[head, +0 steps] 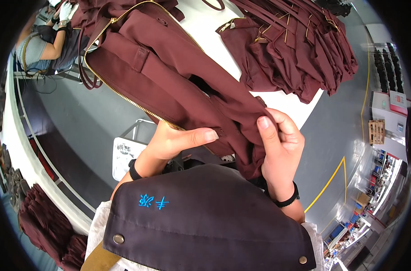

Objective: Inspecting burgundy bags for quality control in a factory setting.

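Note:
A maroon fabric bag (178,78) hangs open before me, its lining or inner pockets showing between long gold zipper edges (122,96). My left hand (178,137) grips the near left side, thumb lying inside on the cloth and fingers hidden under it. With thumb and bent fingers, my right hand (281,142) pinches the near right edge. The zipper slider (114,20) sits at the far left corner. A small stitched fabric tab (141,59) shows on an inner panel. The far end of the bag lies over a white table (226,50).
A pile of similar maroon bags (290,47) rests on the table at the right. To the far left sits a person (39,47) wearing a white glove. More maroon pieces (49,227) lie at lower left. A stool (124,157) stands below my left wrist.

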A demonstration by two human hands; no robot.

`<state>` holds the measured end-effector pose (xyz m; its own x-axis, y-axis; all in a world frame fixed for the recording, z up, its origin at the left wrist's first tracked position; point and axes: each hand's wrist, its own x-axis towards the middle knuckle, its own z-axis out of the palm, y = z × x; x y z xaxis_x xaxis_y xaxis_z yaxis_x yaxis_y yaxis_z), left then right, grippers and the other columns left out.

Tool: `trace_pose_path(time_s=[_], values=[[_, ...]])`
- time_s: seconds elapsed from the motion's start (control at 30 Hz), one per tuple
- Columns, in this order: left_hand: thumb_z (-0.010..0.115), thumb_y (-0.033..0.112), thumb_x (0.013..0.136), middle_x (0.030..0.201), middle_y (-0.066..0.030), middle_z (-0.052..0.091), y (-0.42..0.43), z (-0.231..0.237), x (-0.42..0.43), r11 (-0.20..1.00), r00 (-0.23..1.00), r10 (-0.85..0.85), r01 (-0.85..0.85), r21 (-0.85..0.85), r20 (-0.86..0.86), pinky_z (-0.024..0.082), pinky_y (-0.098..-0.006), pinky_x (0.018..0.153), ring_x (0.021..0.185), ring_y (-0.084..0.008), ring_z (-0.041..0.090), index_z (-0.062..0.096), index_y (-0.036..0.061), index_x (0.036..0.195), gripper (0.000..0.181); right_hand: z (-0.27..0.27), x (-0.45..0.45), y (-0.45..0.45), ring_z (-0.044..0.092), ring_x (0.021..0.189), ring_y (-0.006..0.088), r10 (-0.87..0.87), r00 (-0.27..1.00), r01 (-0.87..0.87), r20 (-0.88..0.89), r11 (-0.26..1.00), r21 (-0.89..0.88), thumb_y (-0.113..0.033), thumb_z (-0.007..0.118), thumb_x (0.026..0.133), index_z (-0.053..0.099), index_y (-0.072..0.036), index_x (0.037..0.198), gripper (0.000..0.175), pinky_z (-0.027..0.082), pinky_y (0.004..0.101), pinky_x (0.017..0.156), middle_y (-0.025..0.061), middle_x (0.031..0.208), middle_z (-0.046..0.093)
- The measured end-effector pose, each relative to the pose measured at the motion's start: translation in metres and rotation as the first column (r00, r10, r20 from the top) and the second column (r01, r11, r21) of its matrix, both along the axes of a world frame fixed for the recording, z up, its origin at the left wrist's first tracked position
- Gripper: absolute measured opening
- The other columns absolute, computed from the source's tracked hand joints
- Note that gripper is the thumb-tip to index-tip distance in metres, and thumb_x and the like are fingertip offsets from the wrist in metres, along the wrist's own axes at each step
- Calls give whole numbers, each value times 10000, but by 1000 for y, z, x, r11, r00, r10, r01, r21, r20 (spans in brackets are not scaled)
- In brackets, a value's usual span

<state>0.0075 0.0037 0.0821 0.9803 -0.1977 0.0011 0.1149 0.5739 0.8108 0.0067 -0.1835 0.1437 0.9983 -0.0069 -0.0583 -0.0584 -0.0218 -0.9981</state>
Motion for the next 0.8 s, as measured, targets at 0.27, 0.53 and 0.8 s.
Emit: trace_pose_path(time_s=[0.27, 0.53, 0.8], values=[[762, 9, 722, 1112, -84, 609, 5, 11, 9, 997, 997, 69, -68, 46, -16, 469, -333, 897, 1042, -192, 587, 524, -9, 1206, 540, 14, 11, -8, 583, 750, 118, 343, 926, -286, 161, 911, -298, 27, 659, 813, 630, 3, 1173, 362, 456, 228, 696, 90, 872, 646], [759, -23, 703, 1100, -77, 613, 9, 20, 13, 972, 993, 16, -44, 229, 120, 489, -323, 861, 1017, -171, 595, 531, -9, 1188, 535, 44, 20, -18, 678, 922, 175, 420, 900, -435, -117, 843, -317, -44, 648, 830, 610, 18, 1192, 369, 508, 254, 749, 140, 1151, 662], [751, -21, 671, 1065, -68, 620, 7, 23, 13, 933, 994, -18, -24, 360, 111, 499, -318, 835, 979, -163, 602, 543, -3, 1155, 527, 60, 36, -20, 588, 634, 206, 569, 817, -449, -92, 528, -721, -152, 711, 809, 697, -33, 1058, 277, 445, 287, 592, 76, 732, 667]])
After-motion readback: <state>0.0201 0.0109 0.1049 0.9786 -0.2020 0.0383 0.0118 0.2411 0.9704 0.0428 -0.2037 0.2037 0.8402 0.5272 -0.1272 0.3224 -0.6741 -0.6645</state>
